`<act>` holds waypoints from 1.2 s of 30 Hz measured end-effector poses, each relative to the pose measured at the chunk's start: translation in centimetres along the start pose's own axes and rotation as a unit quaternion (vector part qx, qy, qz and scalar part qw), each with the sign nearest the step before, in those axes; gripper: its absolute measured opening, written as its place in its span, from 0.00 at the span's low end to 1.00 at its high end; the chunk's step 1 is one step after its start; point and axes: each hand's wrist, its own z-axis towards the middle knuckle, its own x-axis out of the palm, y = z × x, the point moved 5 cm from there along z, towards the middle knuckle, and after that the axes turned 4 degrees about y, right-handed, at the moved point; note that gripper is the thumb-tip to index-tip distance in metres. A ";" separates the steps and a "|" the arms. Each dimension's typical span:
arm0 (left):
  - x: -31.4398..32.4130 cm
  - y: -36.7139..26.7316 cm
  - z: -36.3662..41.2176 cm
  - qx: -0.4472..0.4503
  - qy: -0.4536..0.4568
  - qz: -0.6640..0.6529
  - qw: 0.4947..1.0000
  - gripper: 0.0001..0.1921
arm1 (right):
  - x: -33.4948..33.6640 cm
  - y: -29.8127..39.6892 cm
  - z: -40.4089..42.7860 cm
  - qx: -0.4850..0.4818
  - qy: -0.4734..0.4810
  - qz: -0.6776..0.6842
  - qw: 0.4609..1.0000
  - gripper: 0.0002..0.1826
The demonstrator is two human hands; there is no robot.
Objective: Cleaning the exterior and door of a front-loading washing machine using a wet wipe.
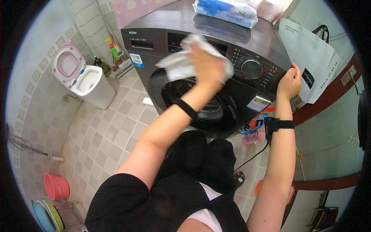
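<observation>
A dark Haier front-loading washing machine (pixel 139 58) stands in front of me. My left hand (pixel 207 63), blurred, presses a crumpled white cloth or wipe (pixel 179 68) against the control panel, left of the round dial (pixel 252 69). Part of the cloth hangs over the top of the round door (pixel 162 95). My right hand (pixel 289 82) rests with curled fingers on the machine's right front edge, near the dial. On the machine's top, towards the back, lies a white and blue soft pack of wipes or tissues (pixel 226 11).
At the left stands a toilet (pixel 97 87) with its lid up, beside spray bottles (pixel 114 52) and a floor squeegee. A white paper bag (pixel 307 61) is right of the machine. Pink buckets (pixel 56 186) and stacked basins (pixel 43 216) are lower left. A detergent bag (pixel 255 124) lies near the machine's base.
</observation>
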 end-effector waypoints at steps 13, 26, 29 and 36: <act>-1.8 6.6 -0.3 0.206 -0.032 -0.061 0.976 0.37 | -0.6 0.2 0.0 -0.026 -0.037 0.050 0.998 0.16; -6.0 -0.7 -1.0 0.229 0.023 -0.385 0.894 0.19 | -0.3 -0.3 0.1 -0.029 -0.060 0.052 0.996 0.14; -6.0 -4.6 -2.4 0.208 0.048 -0.341 0.915 0.27 | -0.1 -0.3 0.0 -0.020 -0.045 0.045 0.998 0.14; -5.3 -6.7 -2.5 0.190 -0.061 -0.339 0.919 0.32 | 0.1 -0.1 0.0 -0.013 -0.035 0.045 0.998 0.13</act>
